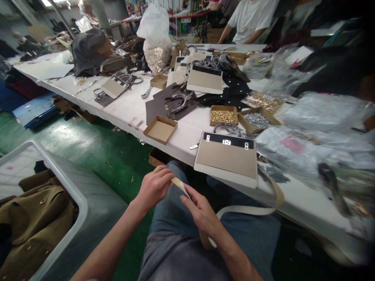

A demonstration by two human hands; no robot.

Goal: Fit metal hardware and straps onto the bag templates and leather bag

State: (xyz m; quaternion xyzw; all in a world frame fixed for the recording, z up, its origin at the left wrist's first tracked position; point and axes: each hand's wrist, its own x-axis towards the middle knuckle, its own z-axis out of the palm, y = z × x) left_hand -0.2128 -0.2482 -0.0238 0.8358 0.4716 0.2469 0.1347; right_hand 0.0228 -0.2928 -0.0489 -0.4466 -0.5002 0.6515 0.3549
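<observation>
Above my lap, a long beige strap (249, 210) runs between my two hands and loops from under my right wrist up toward the table edge. My left hand (156, 185) is closed on one end of it. Thumb and fingers of my right hand (200, 208) pinch the strap a short way along. A white-edged beige flap panel (225, 158) with a black band and metal fittings lies at the table's near edge, beyond my hands. Beside it is a small metal piece (193, 146).
On the white table (117, 113) stand an empty cardboard tray (160, 129), a box of gold hardware (223, 115) and a box of silver hardware (256, 120). Plastic bags (319, 113) crowd the right. A grey bin (84, 207) with brown fabric stands left. Another person (252, 19) sits across.
</observation>
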